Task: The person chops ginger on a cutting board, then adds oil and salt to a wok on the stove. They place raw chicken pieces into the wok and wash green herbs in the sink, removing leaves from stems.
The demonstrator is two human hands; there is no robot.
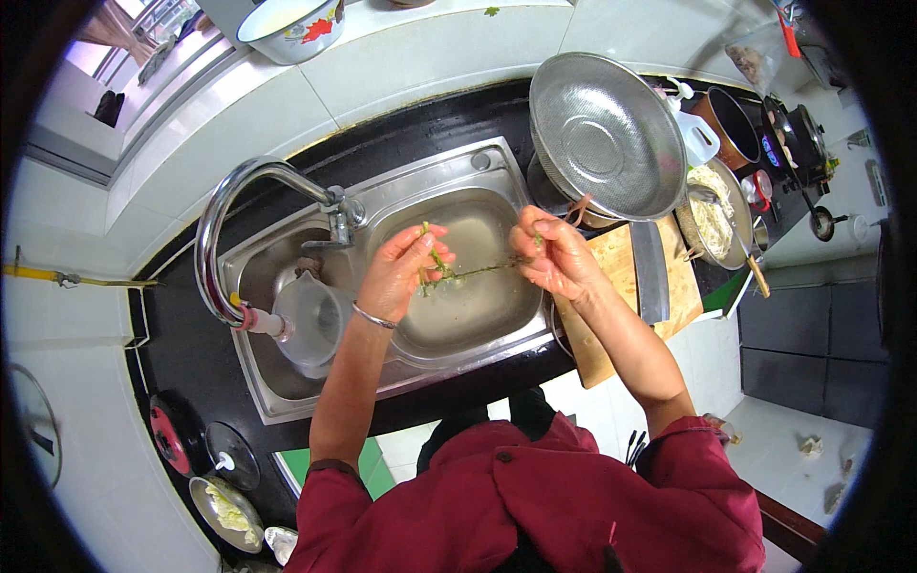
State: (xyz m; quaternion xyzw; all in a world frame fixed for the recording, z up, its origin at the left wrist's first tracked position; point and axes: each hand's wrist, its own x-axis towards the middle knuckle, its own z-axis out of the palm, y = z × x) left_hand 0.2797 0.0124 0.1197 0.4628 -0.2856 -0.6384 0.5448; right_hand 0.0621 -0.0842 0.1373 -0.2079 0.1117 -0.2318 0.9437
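Above the right sink basin [526, 315], which has cloudy water in it, I hold a thin green-stemmed herb [476, 271] stretched between my hands. My left hand [400, 276] pinches its green stem and leaves, and a metal bangle [374, 316] sits on that wrist. My right hand [562, 259] grips the dark, stringy end, with a small green bit at its fingertips. Both hands look wet. A translucent plastic container [308, 333] stands in the left basin, under the hose end of the chrome faucet [259, 168].
Right of the sink, a kitchen knife [650, 276] lies on a wooden cutting board [612, 301] that overhangs the counter. Behind it a large metal mesh strainer [602, 143] leans. Farther right is a pan of pale shreds [709, 211]. Cabbage pieces fill a metal bowl [226, 512] at lower left.
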